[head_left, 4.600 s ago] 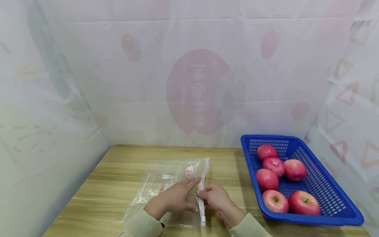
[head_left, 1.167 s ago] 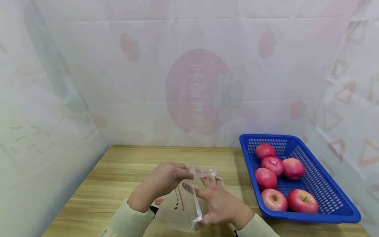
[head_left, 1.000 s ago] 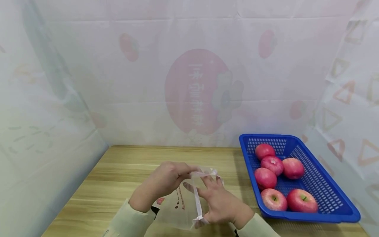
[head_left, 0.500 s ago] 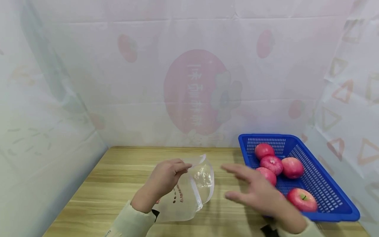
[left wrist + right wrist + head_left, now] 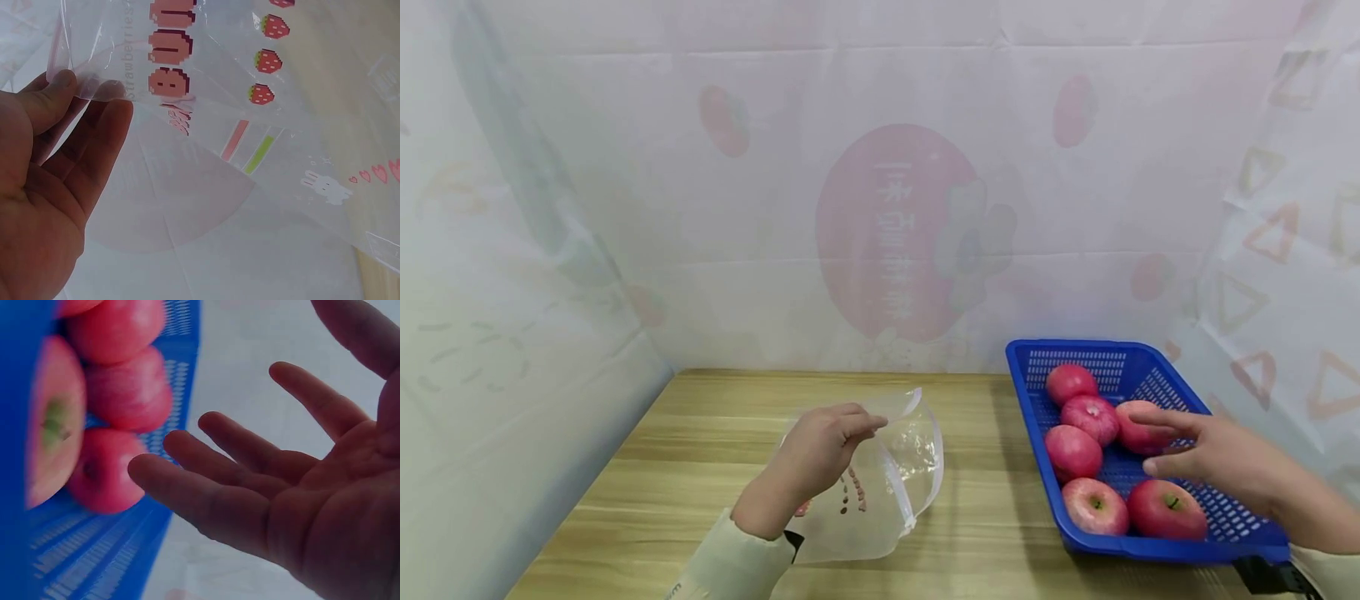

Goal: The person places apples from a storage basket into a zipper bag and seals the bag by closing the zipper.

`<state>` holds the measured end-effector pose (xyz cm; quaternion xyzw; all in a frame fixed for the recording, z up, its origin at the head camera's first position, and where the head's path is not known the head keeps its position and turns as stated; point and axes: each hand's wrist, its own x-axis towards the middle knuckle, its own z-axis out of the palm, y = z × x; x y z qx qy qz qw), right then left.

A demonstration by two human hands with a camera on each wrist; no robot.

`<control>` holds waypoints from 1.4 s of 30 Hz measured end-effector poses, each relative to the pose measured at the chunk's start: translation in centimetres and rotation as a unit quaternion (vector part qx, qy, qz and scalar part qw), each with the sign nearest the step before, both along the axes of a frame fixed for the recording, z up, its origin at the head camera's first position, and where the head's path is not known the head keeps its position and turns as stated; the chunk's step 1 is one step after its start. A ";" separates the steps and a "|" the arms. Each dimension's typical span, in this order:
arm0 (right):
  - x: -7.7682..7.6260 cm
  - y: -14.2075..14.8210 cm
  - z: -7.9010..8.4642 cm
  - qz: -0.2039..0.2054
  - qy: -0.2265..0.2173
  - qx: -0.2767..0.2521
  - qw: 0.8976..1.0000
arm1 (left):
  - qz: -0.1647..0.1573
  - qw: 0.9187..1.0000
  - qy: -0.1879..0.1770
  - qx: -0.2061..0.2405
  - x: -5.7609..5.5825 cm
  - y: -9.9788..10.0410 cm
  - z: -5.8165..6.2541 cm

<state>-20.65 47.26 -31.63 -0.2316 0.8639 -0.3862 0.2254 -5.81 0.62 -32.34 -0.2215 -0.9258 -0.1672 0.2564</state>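
Note:
A clear zip bag (image 5: 868,533) with printed strawberries and a rabbit stands with its mouth spread toward the right. My left hand (image 5: 820,458) pinches the bag's upper rim between thumb and fingers; the left wrist view shows the pinch at the pink edge of the bag (image 5: 206,69). Over the blue basket (image 5: 1052,500) my right hand (image 5: 1217,458) hovers with fingers spread, holding nothing. Below and beside it are a red apple (image 5: 1167,510) with a green stem and another apple (image 5: 1138,425) partly covered by the fingers. The right wrist view shows several apples (image 5: 131,387) beyond the fingertips.
The basket stands at the right of the wooden table (image 5: 715,417), near the right-hand printed sheet. More apples (image 5: 1073,454) lie along its left side. A white printed sheet (image 5: 760,208) hangs behind the table.
The bag went from lying flat to held with its mouth open. My right hand has left the bag mouth and moved right, over the basket. My left hand keeps its pinch on the rim.

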 end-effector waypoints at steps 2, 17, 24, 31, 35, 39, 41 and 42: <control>-0.4 0.7 -0.8 -0.009 -0.051 0.011 0.999 | 0.000 1.000 0.000 -0.001 0.0 0.0 0.0; -0.7 1.4 -4.6 0.084 -0.068 0.035 0.994 | -0.003 1.000 0.007 0.005 -0.1 0.2 -0.1; -1.1 0.8 -5.6 0.071 0.016 0.114 0.991 | -0.010 1.000 0.007 0.007 -0.2 0.1 -0.3; -1.9 0.9 -5.1 0.021 0.020 0.129 0.991 | -0.008 1.000 -0.002 0.004 -0.2 0.1 -0.2; -2.0 1.3 -4.7 -0.020 -0.088 0.072 0.993 | -0.009 1.000 0.000 0.004 -0.2 0.1 -0.3; -2.2 1.9 -5.1 -0.050 -0.175 0.033 0.983 | -0.011 1.000 0.006 0.002 -0.3 0.1 -0.4; -2.3 2.2 -5.5 -0.050 -0.190 0.021 0.980 | -0.011 1.000 0.009 0.001 -0.4 0.1 -0.4; -2.3 2.3 -5.7 -0.050 -0.195 0.014 0.980 | -0.011 1.000 0.010 0.000 -0.4 0.1 -0.4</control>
